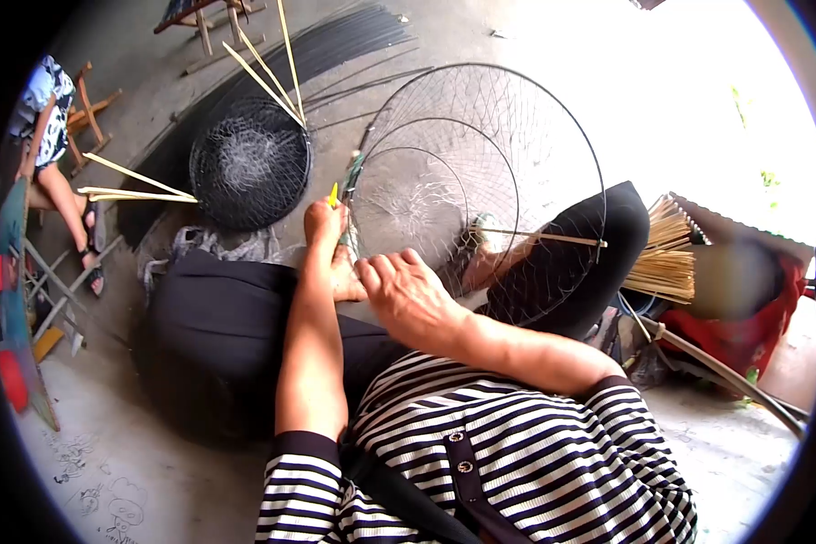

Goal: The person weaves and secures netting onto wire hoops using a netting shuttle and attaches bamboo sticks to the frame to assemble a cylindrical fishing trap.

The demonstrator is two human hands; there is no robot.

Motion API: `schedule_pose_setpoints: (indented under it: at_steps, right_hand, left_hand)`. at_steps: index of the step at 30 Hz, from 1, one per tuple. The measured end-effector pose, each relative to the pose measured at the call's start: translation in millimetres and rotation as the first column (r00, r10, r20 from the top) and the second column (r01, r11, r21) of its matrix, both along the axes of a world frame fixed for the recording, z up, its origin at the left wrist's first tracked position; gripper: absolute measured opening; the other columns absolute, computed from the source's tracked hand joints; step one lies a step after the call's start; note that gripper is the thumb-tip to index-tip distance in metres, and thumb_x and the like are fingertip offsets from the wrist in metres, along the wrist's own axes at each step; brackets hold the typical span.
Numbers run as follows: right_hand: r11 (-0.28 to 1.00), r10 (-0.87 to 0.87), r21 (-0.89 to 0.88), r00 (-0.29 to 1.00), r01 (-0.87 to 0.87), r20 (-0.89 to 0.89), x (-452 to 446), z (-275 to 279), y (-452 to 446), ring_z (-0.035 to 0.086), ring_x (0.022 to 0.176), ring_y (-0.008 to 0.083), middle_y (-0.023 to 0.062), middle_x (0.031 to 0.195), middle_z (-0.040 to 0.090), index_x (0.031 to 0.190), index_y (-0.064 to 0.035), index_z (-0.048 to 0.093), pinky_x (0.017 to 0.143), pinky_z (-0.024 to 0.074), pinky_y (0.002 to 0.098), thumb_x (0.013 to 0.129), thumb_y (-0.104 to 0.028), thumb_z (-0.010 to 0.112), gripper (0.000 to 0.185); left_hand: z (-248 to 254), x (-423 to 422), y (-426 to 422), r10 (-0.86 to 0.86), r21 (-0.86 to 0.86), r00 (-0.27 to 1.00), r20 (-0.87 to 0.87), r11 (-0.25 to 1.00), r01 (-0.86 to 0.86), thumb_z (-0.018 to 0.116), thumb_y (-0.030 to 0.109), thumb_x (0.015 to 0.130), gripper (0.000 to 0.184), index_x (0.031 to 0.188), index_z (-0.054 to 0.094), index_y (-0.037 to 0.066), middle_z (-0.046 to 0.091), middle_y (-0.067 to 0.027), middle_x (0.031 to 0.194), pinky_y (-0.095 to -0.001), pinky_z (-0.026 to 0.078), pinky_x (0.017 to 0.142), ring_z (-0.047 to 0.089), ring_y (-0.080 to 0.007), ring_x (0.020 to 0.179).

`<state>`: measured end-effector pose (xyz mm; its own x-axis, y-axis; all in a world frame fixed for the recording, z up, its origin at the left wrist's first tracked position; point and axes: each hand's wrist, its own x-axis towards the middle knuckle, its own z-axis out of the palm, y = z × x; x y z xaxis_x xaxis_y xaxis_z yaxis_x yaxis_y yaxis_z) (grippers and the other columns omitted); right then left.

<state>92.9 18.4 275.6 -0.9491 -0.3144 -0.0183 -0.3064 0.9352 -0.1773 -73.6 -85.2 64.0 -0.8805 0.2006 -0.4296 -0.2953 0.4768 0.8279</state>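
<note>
My left hand (324, 223) is closed, with a small yellow pointed tool (334, 195) sticking up out of it. It is at the left side of a large hooped net (491, 118), beside the dark rim and some green cord (354, 170). My right hand (408, 292) is at the net's near-left edge, its fingers curled together; what they pinch is hidden. The net has several dark rings and pale mesh, and a thin wooden stick (544, 238) runs across its right part. A bare foot (346, 276) shows between my hands.
A smaller black net (249, 163) with pale sticks (265, 68) lies on the left beside dark rods (354, 32). A bundle of sticks (662, 258) and a red bag (771, 313) are at the right. Another person's leg (62, 195) shows far left.
</note>
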Motion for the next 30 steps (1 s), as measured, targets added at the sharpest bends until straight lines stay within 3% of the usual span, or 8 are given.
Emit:
schedule_pose_setpoints:
  at_steps: [3, 4, 8, 12, 13, 15, 18, 30]
  right_hand:
    - [0.943, 0.219, 0.274, 0.972, -0.189, -0.083, -10, 27, 31, 0.053, 0.089, 0.0183, 0.0035, 0.091, 0.054, 0.101, -0.0061, 0.058, 0.081, 0.0396, 0.0306, 0.075, -0.015, 0.057, 0.028]
    - [0.911, 0.242, 0.359, 0.969, -0.206, -0.059, -15, 33, 54, 0.051, 0.091, 0.0165, 0.0015, 0.090, 0.056, 0.104, -0.0120, 0.059, 0.082, 0.0380, 0.0331, 0.073, -0.019, 0.059, 0.032]
    - [0.952, -0.042, 0.267, 0.928, 0.150, -0.370, -48, 43, 168, 0.048, 0.110, 0.0240, 0.0058, 0.111, 0.058, 0.111, -0.0115, 0.061, 0.099, 0.0332, 0.0397, 0.079, -0.003, 0.058, 0.033]
    - [0.957, -0.274, -0.083, 0.772, 0.278, -0.574, -15, 109, 145, 0.047, 0.119, 0.0258, 0.0079, 0.118, 0.058, 0.111, -0.0104, 0.061, 0.100, 0.0350, 0.0402, 0.075, -0.003, 0.062, 0.037]
    - [0.940, -0.250, -0.330, 0.831, 0.085, -0.497, 5, 139, 126, 0.052, 0.112, 0.0269, 0.0105, 0.114, 0.059, 0.110, -0.0064, 0.061, 0.094, 0.0397, 0.0388, 0.074, -0.002, 0.062, 0.036]
    - [0.642, -0.191, -0.714, 0.843, -0.280, -0.502, 58, 179, 97, 0.055, 0.099, 0.0244, 0.0104, 0.105, 0.060, 0.105, -0.0041, 0.059, 0.087, 0.0448, 0.0379, 0.077, -0.005, 0.059, 0.028]
    - [0.066, -0.258, -0.748, 0.712, -0.661, -0.653, 129, 213, 67, 0.053, 0.086, 0.0173, 0.0051, 0.093, 0.058, 0.099, -0.0077, 0.057, 0.082, 0.0455, 0.0388, 0.085, -0.014, 0.054, 0.015]
    - [-0.020, -0.294, -0.905, 0.868, -0.424, -0.400, 119, 112, 88, 0.053, 0.087, 0.0171, 0.0051, 0.096, 0.057, 0.103, -0.0078, 0.056, 0.082, 0.0450, 0.0381, 0.086, -0.014, 0.053, 0.018]
  left_hand:
    - [-39, -8, -11, 0.119, 0.365, 0.986, 0.121, 0.918, -0.155, 0.062, 0.011, 0.077, 0.010, 0.071, 0.061, 0.004, 0.060, -0.0040, 0.059, -0.0270, 0.041, 0.039, 0.054, -0.0110, 0.045]
    - [-4, 2, 0, 0.061, 0.106, 0.996, -0.071, 0.993, -0.053, 0.062, 0.011, 0.076, 0.009, 0.070, 0.062, 0.005, 0.060, -0.0034, 0.058, -0.0268, 0.042, 0.038, 0.054, -0.0110, 0.045]
    - [20, 23, 35, -0.138, 0.175, 0.987, 0.086, 0.977, 0.122, 0.063, 0.010, 0.074, 0.005, 0.070, 0.063, 0.006, 0.059, -0.0014, 0.059, -0.0225, 0.039, 0.041, 0.052, -0.0077, 0.045]
    - [66, 56, 69, -0.310, 0.302, 0.947, 0.086, 0.914, 0.272, 0.063, 0.011, 0.074, 0.006, 0.071, 0.063, 0.006, 0.059, -0.0010, 0.059, -0.0227, 0.041, 0.041, 0.053, -0.0076, 0.045]
    - [81, 65, 73, -0.339, 0.407, 0.934, 0.114, 0.874, 0.267, 0.061, 0.009, 0.075, 0.005, 0.070, 0.063, 0.007, 0.060, -0.0005, 0.060, -0.0224, 0.040, 0.042, 0.052, -0.0075, 0.045]
    - [89, 79, 80, -0.349, 0.426, 0.931, 0.105, 0.862, 0.275, 0.060, 0.011, 0.076, 0.008, 0.070, 0.063, 0.007, 0.059, -0.0002, 0.060, -0.0219, 0.038, 0.042, 0.051, -0.0066, 0.046]
    - [101, 102, 92, -0.341, 0.498, 0.935, 0.097, 0.830, 0.251, 0.059, 0.013, 0.078, 0.008, 0.072, 0.062, 0.008, 0.060, 0.0007, 0.062, -0.0209, 0.036, 0.043, 0.051, -0.0050, 0.048]
    - [39, 132, 91, -0.467, 0.452, 0.879, 0.097, 0.807, 0.379, 0.052, 0.022, 0.089, 0.020, 0.074, 0.053, 0.008, 0.054, -0.0005, 0.058, -0.0228, 0.034, 0.038, 0.047, -0.0083, 0.043]
